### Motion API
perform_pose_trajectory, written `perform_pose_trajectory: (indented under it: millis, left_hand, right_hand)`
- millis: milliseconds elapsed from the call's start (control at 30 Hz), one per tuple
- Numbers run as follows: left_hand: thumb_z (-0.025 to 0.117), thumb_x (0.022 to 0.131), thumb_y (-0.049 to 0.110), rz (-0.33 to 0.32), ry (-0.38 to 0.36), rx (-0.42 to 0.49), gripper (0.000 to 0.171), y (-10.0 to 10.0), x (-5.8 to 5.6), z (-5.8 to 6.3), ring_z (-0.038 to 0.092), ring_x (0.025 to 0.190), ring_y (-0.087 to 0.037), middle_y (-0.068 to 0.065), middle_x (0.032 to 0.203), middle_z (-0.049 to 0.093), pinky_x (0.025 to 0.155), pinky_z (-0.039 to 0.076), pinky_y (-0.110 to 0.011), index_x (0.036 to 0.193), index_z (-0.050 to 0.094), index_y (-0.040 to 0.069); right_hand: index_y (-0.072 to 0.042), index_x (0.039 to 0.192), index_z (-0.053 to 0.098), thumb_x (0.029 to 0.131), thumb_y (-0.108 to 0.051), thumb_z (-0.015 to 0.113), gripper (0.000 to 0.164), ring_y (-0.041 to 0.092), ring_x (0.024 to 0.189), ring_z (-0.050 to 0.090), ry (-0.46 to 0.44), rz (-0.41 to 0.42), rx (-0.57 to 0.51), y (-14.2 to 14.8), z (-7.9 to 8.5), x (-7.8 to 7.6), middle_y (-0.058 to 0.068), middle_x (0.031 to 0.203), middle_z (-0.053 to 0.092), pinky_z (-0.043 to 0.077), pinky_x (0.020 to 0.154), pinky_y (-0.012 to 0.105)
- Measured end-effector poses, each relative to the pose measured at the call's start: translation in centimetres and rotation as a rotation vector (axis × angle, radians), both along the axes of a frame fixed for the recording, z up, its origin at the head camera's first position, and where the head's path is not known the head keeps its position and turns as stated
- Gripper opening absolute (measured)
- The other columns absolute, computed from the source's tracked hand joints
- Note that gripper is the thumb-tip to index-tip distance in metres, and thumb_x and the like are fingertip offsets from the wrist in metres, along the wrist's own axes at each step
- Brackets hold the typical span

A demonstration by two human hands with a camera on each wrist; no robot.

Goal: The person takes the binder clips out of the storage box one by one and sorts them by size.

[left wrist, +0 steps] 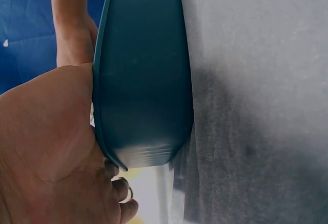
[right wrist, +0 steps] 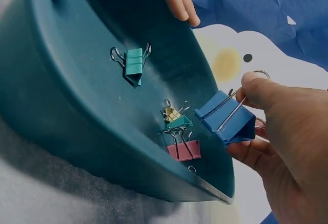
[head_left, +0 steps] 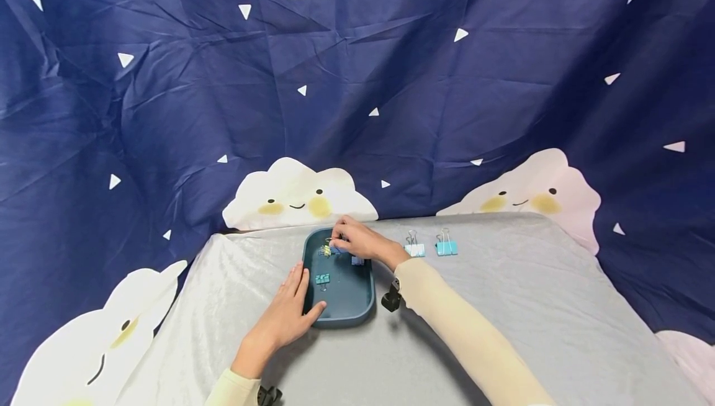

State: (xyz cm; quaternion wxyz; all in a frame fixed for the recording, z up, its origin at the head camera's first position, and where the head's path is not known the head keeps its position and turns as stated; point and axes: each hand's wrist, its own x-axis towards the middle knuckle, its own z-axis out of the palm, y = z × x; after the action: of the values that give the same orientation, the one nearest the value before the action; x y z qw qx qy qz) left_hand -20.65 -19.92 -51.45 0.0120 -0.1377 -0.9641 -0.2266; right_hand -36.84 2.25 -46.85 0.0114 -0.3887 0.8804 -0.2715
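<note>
My right hand (head_left: 363, 241) pinches a blue binder clip (right wrist: 225, 119) by its wire handles, above the far end of a dark teal tray (head_left: 346, 297). Along the tray's left rim rests my left hand (head_left: 285, 311), fingers straight and thumb over the near-left edge. Inside the tray, a teal binder clip (right wrist: 134, 64) lies apart from the others. Closer to the held clip are a small yellow binder clip (right wrist: 171, 114), another teal clip (right wrist: 179, 123) and a pink binder clip (right wrist: 184, 151). One more wire handle shows there, its clip mostly hidden by the tray wall.
Right of the tray, a white binder clip (head_left: 414, 250) and a light blue binder clip (head_left: 447, 248) lie on the grey cloth-covered table (head_left: 503, 294). A dark blue curtain (head_left: 346, 71) with cloud prints hangs behind the table's far edge.
</note>
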Motion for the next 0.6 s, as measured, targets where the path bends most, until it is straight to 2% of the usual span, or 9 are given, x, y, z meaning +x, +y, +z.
perform_pose_trajectory:
  millis: [200,333,433,600]
  left_hand:
    - [0.064,0.106,0.043,0.004,-0.007,-0.013,0.087,0.1,0.0,0.2,0.018,0.163,-0.048,-0.028,0.177,0.014,0.128,0.024,-0.067,0.165,0.026,-0.009]
    - [0.063,0.106,0.044,0.018,-0.027,-0.025,0.087,0.1,0.0,0.2,0.016,0.165,-0.045,-0.025,0.178,0.011,0.130,0.023,-0.064,0.166,0.025,-0.007]
    - [0.062,0.107,0.046,0.023,-0.039,-0.038,0.088,0.2,0.0,0.1,0.014,0.165,-0.044,-0.024,0.178,0.010,0.131,0.023,-0.063,0.167,0.024,-0.006]
    - [0.061,0.107,0.046,0.021,-0.037,-0.041,0.087,0.1,0.0,0.0,0.014,0.165,-0.044,-0.024,0.178,0.012,0.131,0.023,-0.062,0.166,0.024,-0.006]
  right_hand:
    - [-0.015,0.097,0.069,0.102,-0.018,0.074,0.008,0.025,0.119,0.063,-0.021,-0.033,-0.032,0.3,0.1,0.0,0.009,0.133,0.060,0.055,0.100,0.040]
    - [-0.012,0.101,0.073,0.099,-0.013,0.077,0.005,0.028,0.132,0.062,-0.024,-0.047,-0.047,0.5,0.3,0.0,0.013,0.142,0.062,0.055,0.107,0.042]
    - [-0.009,0.106,0.076,0.098,-0.011,0.077,0.008,0.030,0.130,0.064,-0.016,-0.043,-0.044,0.8,0.4,-0.1,0.015,0.146,0.062,0.056,0.106,0.042]
    - [-0.007,0.109,0.079,0.097,-0.008,0.074,0.013,0.027,0.113,0.071,0.018,-0.021,-0.039,1.3,0.7,-0.1,0.017,0.148,0.061,0.059,0.097,0.039]
